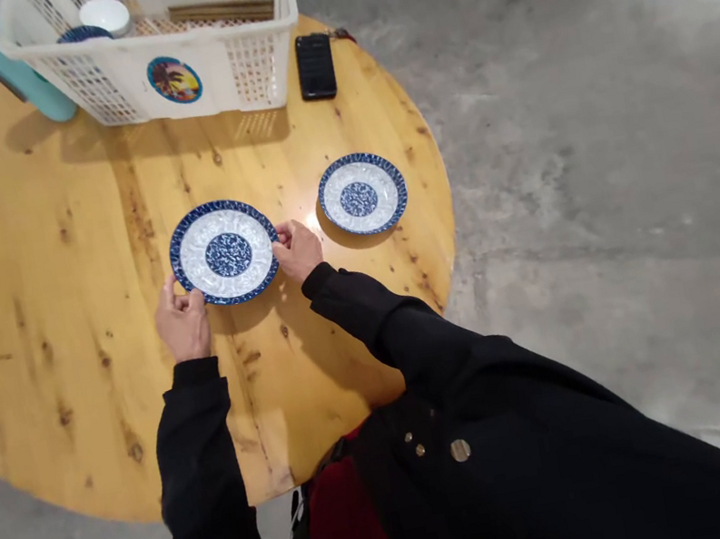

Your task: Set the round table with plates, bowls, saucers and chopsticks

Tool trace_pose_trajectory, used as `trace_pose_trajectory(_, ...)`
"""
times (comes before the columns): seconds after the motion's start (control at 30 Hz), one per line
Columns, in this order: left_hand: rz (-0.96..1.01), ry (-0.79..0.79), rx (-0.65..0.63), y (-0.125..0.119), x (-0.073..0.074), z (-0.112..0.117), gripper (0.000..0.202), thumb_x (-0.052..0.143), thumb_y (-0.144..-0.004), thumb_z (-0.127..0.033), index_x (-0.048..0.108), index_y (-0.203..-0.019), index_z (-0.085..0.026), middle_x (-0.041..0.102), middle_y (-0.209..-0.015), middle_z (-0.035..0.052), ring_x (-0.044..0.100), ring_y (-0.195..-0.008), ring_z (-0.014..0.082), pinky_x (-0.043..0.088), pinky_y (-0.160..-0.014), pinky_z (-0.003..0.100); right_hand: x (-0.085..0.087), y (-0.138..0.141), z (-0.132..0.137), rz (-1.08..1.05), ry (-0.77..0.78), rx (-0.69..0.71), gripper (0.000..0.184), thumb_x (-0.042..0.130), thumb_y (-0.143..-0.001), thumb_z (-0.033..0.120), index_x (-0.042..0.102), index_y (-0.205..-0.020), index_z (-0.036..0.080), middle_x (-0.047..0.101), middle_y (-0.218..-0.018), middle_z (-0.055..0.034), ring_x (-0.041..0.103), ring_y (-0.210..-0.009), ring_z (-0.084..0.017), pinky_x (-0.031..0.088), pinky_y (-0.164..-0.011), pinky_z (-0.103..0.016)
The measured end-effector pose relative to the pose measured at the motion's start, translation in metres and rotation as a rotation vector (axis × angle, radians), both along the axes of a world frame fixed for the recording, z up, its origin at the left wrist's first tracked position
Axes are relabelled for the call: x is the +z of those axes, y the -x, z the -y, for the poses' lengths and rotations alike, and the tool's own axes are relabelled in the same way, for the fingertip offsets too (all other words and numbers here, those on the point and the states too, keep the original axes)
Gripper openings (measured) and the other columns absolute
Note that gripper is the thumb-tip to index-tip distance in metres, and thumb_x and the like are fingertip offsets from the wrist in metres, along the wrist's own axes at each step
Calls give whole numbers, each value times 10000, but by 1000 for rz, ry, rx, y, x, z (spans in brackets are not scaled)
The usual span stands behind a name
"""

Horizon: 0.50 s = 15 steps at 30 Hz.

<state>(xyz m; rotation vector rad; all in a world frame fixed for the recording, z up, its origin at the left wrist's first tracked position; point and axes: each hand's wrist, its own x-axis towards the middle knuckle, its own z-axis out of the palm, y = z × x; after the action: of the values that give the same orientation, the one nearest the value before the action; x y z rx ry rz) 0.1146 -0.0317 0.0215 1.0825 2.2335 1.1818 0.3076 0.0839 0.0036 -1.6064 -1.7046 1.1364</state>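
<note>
A blue-and-white patterned plate [224, 252] lies on the round wooden table [56, 265]. My left hand [182, 320] grips its near-left rim with curled fingers. My right hand [297, 248] pinches its right rim. Both arms wear black sleeves. A second, matching plate [362, 194] rests on the table to the right, apart from my hands.
A white plastic basket [157, 46] stands at the table's far side, holding a small white bowl [106, 16], a blue dish and brown sticks. A teal bottle [4, 62] leans beside it. A black phone [316, 65] lies right of the basket. Grey concrete floor surrounds the table.
</note>
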Motion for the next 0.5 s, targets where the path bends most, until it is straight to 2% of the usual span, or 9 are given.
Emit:
trace_pose_trajectory(0.13,25,-73,-26,-15,33,28,554,604,-842,-322,608,-1372,-162,633,-826,-12,540,-643,83,541,-690,215,13,-22,41,-241,92,-54,180,567,-824,223,533,-999,203,635,-869,0,645,-717,-166,550,-792,-349)
trace_pose_trajectory(0.23,72,-63,-39,-31,42,65,569,607,-857,-354,606,-1394,-168,647,-869,12,581,-719,108,558,-738,238,19,-47,91,-378,205,-75,141,595,-808,236,482,-892,235,578,-736,47,602,-569,-128,524,-601,-272)
trace_pose_trajectory(0.3,118,-2,-47,-43,37,92,590,631,-844,-383,612,-1390,-161,652,-871,16,602,-751,121,559,-772,246,19,-65,127,-417,268,-111,160,607,-789,232,457,-844,245,555,-680,64,575,-513,-115,485,-527,-246)
trace_pose_trajectory(0.37,215,73,-66,-56,25,117,619,647,-832,-408,605,-1398,-161,664,-884,22,619,-768,133,560,-789,254,15,-82,160,-406,305,-168,161,606,-774,222,455,-823,248,536,-626,75,550,-481,-111,455,-498,-237)
trace_pose_trajectory(0.5,381,165,-93,-81,-2,150,644,659,-814,-429,602,-1400,-167,699,-925,41,661,-831,171,559,-834,285,-1,-111,207,-300,311,-276,158,616,-742,198,469,-775,246,488,-550,84,483,-463,-107,403,-495,-237)
